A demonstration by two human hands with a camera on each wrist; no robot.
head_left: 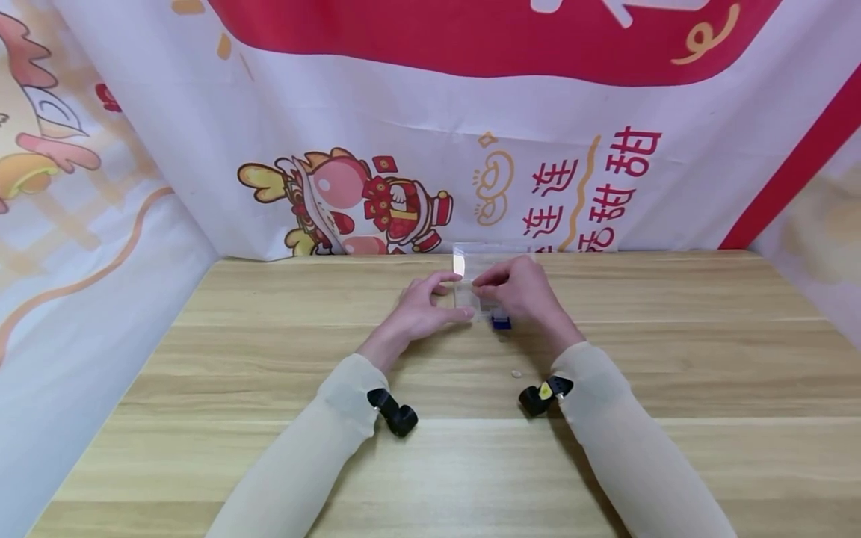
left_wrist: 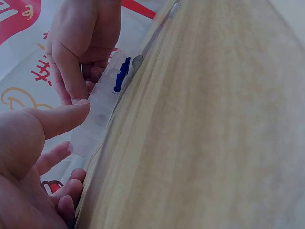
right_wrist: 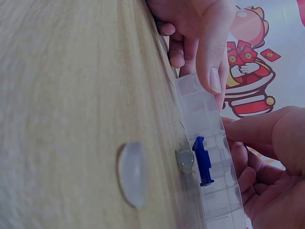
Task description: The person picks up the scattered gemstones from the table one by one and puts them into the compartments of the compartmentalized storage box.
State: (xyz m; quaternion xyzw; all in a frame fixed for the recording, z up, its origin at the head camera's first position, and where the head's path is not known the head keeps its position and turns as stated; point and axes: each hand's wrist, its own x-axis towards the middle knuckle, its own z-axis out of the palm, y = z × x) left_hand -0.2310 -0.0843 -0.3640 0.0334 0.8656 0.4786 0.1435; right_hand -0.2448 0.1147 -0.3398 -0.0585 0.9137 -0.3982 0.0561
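A small clear plastic compartment box [right_wrist: 202,112] with a blue latch [right_wrist: 202,161] on its front rests near the table's back edge, its transparent lid [head_left: 494,258] raised behind it. My left hand [head_left: 425,308] grips the box's left end, thumb on the front rim and fingers toward the back. My right hand [head_left: 528,288] hovers over the compartments with thumb and forefinger brought together; I cannot tell whether something small is between them. One translucent rounded piece [right_wrist: 185,161] lies just before the latch. Another whitish oval piece [head_left: 516,373] lies nearer to me.
The wood-grain table [head_left: 202,403] reaches back to a printed white cloth [head_left: 417,104] hanging directly behind the box. More cloth closes off the left and right sides. A black wrist camera [head_left: 401,420] sits on the left sleeve, a second wrist camera [head_left: 536,400] on the right.
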